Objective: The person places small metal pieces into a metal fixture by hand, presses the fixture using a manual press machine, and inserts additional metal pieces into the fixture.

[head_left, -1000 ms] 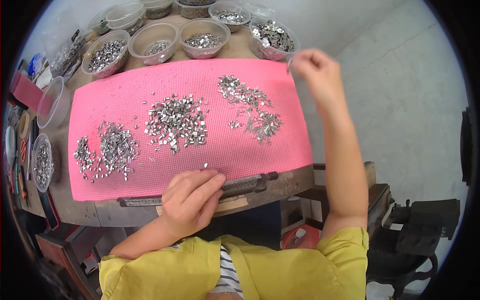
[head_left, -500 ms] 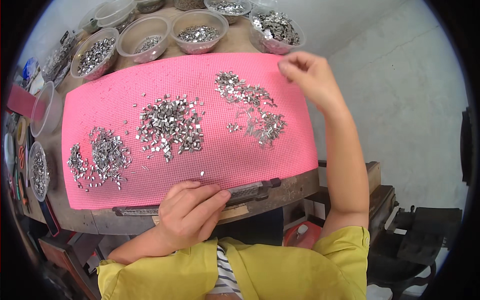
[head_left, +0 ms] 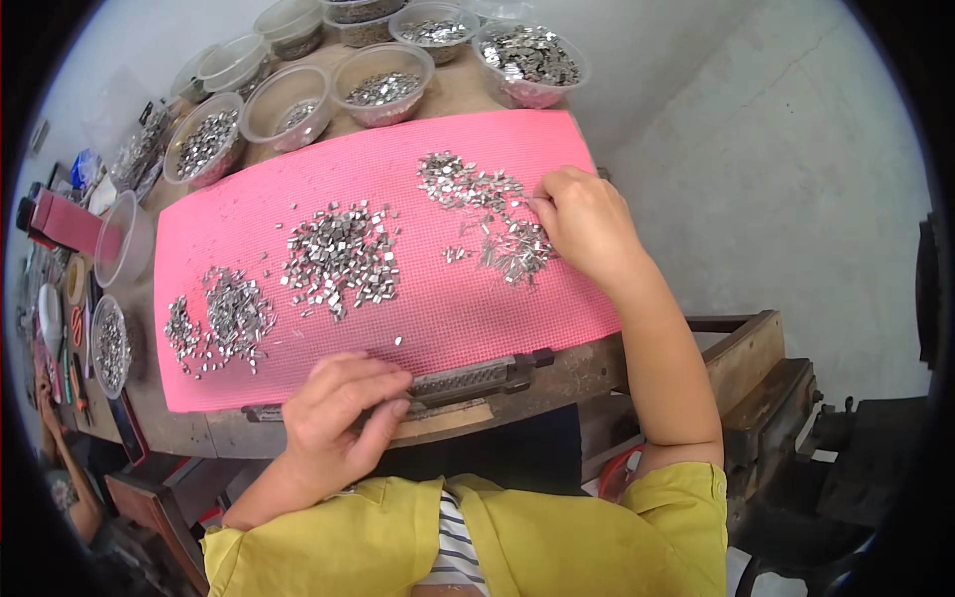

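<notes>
My right hand [head_left: 589, 221] is at the right side of the pink textured mat [head_left: 477, 323], its thumb and forefinger pinched together beside a pile of thin silvery slivers [head_left: 515, 251]. Whatever lies between those fingertips is too small to make out. Just beyond is a pile of small flat metal pieces [head_left: 453, 181]. My left hand [head_left: 338, 413] rests at the mat's front edge with fingers stretched out and thumb apart, by a dark grooved metal bar [head_left: 463, 386]. A single shiny piece [head_left: 399, 340] lies near its fingertips.
Small metal blocks [head_left: 340, 257] are heaped mid-mat, with rod-like pieces [head_left: 237, 310] farther left. Clear plastic bowls of metal bits, including a full one [head_left: 529, 62], line the back. Another person's arm [head_left: 72, 463] shows at far left. An open wooden drawer [head_left: 736, 348] juts out at right.
My right hand has come down and left from the mat's far right corner to the slivers. My left hand has slid left, uncovering more of the bar. The view has shifted slightly.
</notes>
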Tool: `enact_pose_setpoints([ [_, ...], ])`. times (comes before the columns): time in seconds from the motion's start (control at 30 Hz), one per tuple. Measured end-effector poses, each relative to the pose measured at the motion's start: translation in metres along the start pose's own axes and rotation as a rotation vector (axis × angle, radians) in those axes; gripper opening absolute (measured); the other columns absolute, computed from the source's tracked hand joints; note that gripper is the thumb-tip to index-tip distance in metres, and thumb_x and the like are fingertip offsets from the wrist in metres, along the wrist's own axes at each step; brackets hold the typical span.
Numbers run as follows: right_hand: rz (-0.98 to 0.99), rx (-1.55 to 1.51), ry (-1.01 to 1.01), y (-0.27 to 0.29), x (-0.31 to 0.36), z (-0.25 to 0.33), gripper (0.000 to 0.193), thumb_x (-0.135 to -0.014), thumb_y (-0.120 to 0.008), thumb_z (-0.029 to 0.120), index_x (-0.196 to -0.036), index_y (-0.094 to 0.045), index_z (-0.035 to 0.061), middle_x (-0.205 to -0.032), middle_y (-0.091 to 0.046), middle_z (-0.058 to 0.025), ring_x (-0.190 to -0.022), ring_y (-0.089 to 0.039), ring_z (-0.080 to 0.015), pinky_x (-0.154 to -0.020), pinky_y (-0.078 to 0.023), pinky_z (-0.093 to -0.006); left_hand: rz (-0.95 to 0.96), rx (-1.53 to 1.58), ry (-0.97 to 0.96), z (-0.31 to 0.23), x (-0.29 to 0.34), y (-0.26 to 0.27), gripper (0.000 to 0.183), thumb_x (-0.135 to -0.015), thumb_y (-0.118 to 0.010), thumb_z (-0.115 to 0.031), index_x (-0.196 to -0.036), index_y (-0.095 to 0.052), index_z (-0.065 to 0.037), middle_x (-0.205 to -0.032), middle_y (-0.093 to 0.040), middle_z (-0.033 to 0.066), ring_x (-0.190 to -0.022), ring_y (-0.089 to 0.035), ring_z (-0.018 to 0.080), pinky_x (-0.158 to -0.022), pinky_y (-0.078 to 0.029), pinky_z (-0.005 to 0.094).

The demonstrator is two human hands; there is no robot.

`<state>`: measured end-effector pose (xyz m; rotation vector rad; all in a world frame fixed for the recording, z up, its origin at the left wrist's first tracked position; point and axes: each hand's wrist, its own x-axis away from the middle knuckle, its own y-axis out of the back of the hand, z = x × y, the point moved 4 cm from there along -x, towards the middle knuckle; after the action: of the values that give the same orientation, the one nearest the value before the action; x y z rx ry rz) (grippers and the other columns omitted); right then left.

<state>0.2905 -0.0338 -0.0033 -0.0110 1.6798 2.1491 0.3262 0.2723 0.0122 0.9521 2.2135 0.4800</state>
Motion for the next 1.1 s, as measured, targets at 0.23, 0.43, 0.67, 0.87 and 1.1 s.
enact_pose_setpoints([
  [0.23, -0.018, 0.032, -0.063, 0.001, 0.011, -0.007, 0.01, -0.092, -0.063, 0.009, -0.096, -0.062, 0.0, -0.097, -0.071, -0.0192, -0.086, -0.068, -0.0399, -0.079, -0.054, -0.0478, 0.022, -0.135, 0.042, 0.008, -0.051, 0.027, 0.024, -0.081, -0.079, -0.004, -0.105, -0.077, -0.004, -0.096, -0.076, 0.0128, -0.089, -0.073, 0.0282, -0.08, -0.057, 0.0361],
  [0.43, -0.182, -0.461, -0.243, 0.034, 0.043, 0.0, 0.009, -0.092, -0.061, 0.001, -0.1, -0.061, -0.0027, -0.088, -0.071, -0.0178, -0.076, -0.07, -0.0315, -0.071, -0.055, -0.0402, 0.093, -0.132, 0.159, 0.07, -0.117, 0.013, 0.025, -0.086, -0.078, -0.017, -0.107, -0.079, -0.003, -0.098, -0.076, 0.0149, -0.088, -0.073, 0.0269, -0.083, -0.058, 0.038],
  [0.67, -0.286, -0.8, -0.303, 0.037, 0.091, 0.002, 0.01, -0.101, -0.058, -0.002, -0.108, -0.063, -0.0054, -0.094, -0.072, -0.0101, -0.083, -0.071, -0.0146, -0.078, -0.058, -0.0287, 0.248, -0.319, 0.283, 0.098, -0.154, -0.023, 0.026, -0.086, -0.078, -0.029, -0.101, -0.082, -0.008, -0.09, -0.077, 0.0145, -0.086, -0.074, 0.0303, -0.081, -0.059, 0.0422],
  [0.87, -0.276, -1.08, -0.373, 0.022, 0.117, 0.0, 0.009, -0.103, -0.057, -0.001, -0.109, -0.062, -0.0054, -0.098, -0.07, -0.0099, -0.091, -0.07, -0.0145, -0.083, -0.057, -0.029, 0.292, -0.513, 0.339, 0.093, -0.17, -0.041, 0.025, -0.087, -0.074, -0.032, -0.095, -0.082, -0.01, -0.088, -0.077, 0.0139, -0.085, -0.074, 0.0324, -0.08, -0.058, 0.0452],
  [1.1, -0.311, -0.803, -0.237, 0.024, 0.129, 0.016, 0.008, -0.093, -0.067, -0.003, -0.101, -0.068, -0.0008, -0.088, -0.066, -0.0082, -0.075, -0.061, -0.0149, -0.069, -0.048, -0.028, 0.317, -0.407, 0.23, 0.099, -0.161, -0.032, 0.02, -0.086, -0.075, -0.021, -0.096, -0.077, -0.004, -0.091, -0.075, 0.0168, -0.085, -0.072, 0.0347, -0.08, -0.057, 0.0452],
])
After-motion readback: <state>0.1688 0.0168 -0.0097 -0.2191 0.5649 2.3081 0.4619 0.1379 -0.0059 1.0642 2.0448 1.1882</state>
